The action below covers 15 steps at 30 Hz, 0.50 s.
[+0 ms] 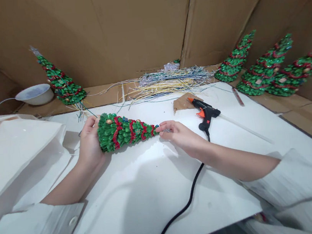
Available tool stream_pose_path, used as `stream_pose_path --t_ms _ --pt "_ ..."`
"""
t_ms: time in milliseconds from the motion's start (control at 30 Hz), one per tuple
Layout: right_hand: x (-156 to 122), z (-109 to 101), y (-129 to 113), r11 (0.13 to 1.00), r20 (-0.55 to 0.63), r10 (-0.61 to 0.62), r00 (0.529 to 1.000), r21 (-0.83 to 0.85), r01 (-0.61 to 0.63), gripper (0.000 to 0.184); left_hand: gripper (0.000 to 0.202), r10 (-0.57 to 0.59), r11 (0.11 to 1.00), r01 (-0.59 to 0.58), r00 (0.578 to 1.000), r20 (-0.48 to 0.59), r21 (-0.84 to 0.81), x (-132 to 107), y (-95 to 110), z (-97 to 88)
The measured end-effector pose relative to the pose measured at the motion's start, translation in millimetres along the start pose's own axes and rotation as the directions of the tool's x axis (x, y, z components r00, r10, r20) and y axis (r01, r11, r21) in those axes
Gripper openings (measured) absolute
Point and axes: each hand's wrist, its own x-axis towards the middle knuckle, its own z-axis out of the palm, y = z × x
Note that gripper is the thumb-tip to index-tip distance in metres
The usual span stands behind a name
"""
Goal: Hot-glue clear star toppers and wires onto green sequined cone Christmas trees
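A small green Christmas tree (127, 130) with red garland and little ornaments lies on its side between my hands, its narrow tip pointing right. My left hand (89, 140) grips the wide base, with its fingers partly hidden behind the tree. At the tip, my right hand (172, 132) pinches the end with thumb and fingers. A bit of something silvery shows by those fingers, too small to name. Right of my right hand, a black and orange glue gun (207, 113) with a long glue stick rests on the white table (161, 193).
Similar trees stand at the back left (62, 83) and back right. A bundle of thin wires (171, 82) lies along the rear edge, near a white bowl (35, 95). White sheeting (10, 153) covers the left side. A black cord (186, 207) crosses the front; cardboard walls (143, 25) enclose the table.
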Motion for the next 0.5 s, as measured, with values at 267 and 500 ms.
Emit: stream_pose_path --t_ms 267,500 --pt "3 1 5 0.998 -0.032 -0.063 0.997 -0.033 0.062 0.019 0.014 -0.011 0.997 0.010 1.000 -0.014 -0.082 0 2 2.0" --pt "2 4 4 0.994 -0.054 -0.083 0.995 -0.078 0.078 0.018 0.014 -0.198 0.975 0.199 0.980 0.024 -0.094 9 18 0.4"
